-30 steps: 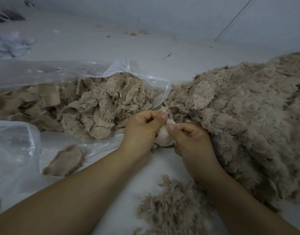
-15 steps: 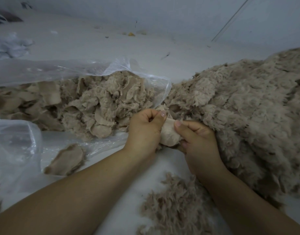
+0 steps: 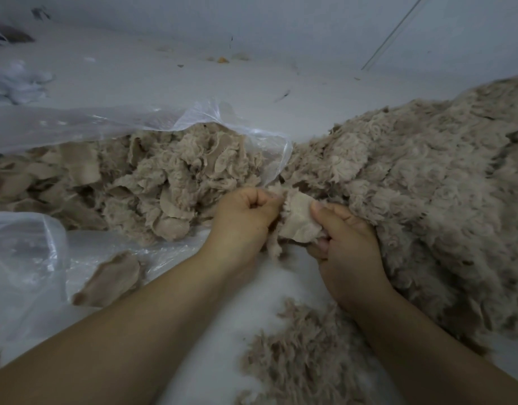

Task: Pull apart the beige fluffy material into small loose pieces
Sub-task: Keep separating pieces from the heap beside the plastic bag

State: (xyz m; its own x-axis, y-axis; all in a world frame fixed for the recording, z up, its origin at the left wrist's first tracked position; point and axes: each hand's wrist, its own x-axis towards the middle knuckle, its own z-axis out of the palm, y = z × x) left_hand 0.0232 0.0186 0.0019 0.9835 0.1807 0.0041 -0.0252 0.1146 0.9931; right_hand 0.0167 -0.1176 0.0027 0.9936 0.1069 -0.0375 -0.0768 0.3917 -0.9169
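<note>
Beige fluffy scrap (image 3: 300, 222) with smooth backing up, beside big fluffy heap (image 3: 412, 200)

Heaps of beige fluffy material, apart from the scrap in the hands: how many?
3. One in the clear plastic bag at left, a large pile at right, a small loose tuft pile near the bottom centre. A single scrap lies apart; more may be hidden.

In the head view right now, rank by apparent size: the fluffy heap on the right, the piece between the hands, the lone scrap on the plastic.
1. fluffy heap
2. lone scrap
3. held piece, partly hidden by both hands, so unsure
</note>
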